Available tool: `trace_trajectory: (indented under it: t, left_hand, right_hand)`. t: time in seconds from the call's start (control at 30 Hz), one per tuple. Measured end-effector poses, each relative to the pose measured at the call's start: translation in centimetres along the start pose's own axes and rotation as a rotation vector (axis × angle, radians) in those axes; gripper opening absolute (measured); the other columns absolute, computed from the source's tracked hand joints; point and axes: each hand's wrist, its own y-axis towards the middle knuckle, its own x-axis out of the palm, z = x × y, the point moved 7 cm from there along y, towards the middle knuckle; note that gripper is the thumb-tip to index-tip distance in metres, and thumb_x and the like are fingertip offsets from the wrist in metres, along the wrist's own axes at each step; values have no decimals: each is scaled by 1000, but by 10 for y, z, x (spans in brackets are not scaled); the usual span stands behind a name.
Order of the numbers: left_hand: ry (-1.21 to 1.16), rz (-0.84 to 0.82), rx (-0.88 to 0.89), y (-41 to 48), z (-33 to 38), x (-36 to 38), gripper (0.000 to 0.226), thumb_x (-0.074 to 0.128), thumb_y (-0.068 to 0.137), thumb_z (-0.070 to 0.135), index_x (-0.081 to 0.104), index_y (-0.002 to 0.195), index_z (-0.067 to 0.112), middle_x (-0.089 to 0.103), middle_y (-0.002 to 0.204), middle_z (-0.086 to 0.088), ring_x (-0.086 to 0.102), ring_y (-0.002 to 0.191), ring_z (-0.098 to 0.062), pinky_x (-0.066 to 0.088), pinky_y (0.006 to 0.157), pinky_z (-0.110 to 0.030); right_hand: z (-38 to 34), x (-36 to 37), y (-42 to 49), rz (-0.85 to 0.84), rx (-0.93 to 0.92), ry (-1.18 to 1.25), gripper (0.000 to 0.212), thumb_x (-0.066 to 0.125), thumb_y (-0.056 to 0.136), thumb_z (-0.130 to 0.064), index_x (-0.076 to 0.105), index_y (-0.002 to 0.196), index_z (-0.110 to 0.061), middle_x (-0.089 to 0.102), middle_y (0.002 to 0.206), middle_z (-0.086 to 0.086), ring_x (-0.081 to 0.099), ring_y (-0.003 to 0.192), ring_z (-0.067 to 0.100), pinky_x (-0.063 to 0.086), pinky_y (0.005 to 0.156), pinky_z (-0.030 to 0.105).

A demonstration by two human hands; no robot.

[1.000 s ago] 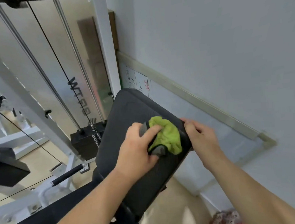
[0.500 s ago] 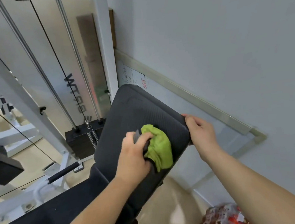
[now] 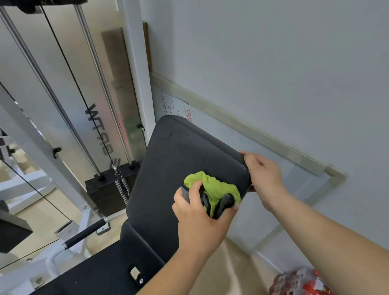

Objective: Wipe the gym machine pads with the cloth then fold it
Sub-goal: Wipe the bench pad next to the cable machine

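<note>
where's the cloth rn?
Head view, centre: the green cloth is bunched in the left hand against the black pad, near its right edge, which the right hand grips.

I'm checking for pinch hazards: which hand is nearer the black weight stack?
Left. The left hand holds the green cloth on the back pad, just right of the weight stack; the right hand grips the pad's right edge, farther away.

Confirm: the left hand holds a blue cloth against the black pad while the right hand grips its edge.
Wrong colour: the head view shows a lime-green cloth, not blue. The left hand does hold it against the black pad while the right hand grips its edge.
</note>
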Motion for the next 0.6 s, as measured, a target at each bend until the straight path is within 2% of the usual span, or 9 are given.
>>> trace_trajectory:
  t: [0.1, 0.17, 0.23, 0.3, 0.37, 0.43, 0.5, 0.6]
  left_hand:
    - [-48, 102, -36, 24, 2, -5, 45, 73, 85, 49, 57, 120, 27, 41, 119, -4, 42, 101, -28, 50, 88, -47]
    - [-64, 131, -4, 35, 18, -6, 31, 67, 93, 41, 60, 119, 26, 42, 116, -5, 42, 99, -28, 48, 87, -44]
    - [-28, 130, 152, 44, 50, -7, 35, 61, 93, 40, 62, 126, 27, 45, 122, -6, 42, 103, -28, 47, 89, -41]
    - [104, 64, 350, 51, 78, -1, 43, 58, 90, 40, 62, 132, 30, 47, 131, -9, 43, 108, -30, 50, 86, -43]
    - [266, -7, 559, 60, 92, 1, 47, 58, 87, 40, 63, 133, 31, 50, 133, -11, 46, 108, -34, 55, 79, -46]
    - [387, -54, 668, 79, 87, -7, 49, 59, 87, 39, 62, 136, 31, 51, 132, -11, 48, 108, -35, 56, 75, -46]
    - [442, 17, 567, 112, 74, -25, 46, 60, 90, 36, 62, 136, 30, 49, 130, -11, 47, 110, -35, 56, 77, -47]
    - [384, 132, 163, 149, 66, -42, 36, 57, 98, 37, 62, 132, 26, 45, 126, -13, 44, 114, -37, 54, 82, -50]
  right_hand:
    - [0, -1, 0, 10, -1, -10, 33, 47, 101, -27, 80, 106, -27, 77, 102, 6, 69, 83, 21, 63, 62, 39]
    - [0, -3, 1, 7, -11, -3, 32, 47, 101, -26, 79, 105, -28, 77, 99, 7, 69, 81, 21, 62, 61, 37]
    - [1, -3, 2, -5, -21, 12, 31, 49, 102, -23, 79, 102, -29, 78, 95, 8, 71, 82, 24, 64, 64, 42]
    - [3, -2, 2, -22, -29, 47, 31, 54, 101, -15, 80, 96, -30, 79, 87, 2, 73, 81, 25, 64, 66, 46]
    - [4, -3, 5, -49, -32, 56, 32, 56, 101, -11, 79, 96, -32, 78, 83, -3, 72, 77, 21, 63, 61, 40]
    - [5, -4, 9, -52, -31, 39, 29, 52, 104, -19, 77, 100, -33, 77, 86, -2, 69, 78, 19, 60, 59, 36]
    - [9, -4, 15, -44, -27, 17, 28, 50, 105, -27, 77, 100, -34, 74, 87, -1, 67, 83, 21, 61, 67, 40]
    - [15, -3, 19, -27, -12, 4, 27, 52, 102, -31, 78, 96, -37, 75, 89, -6, 71, 97, 25, 61, 90, 51]
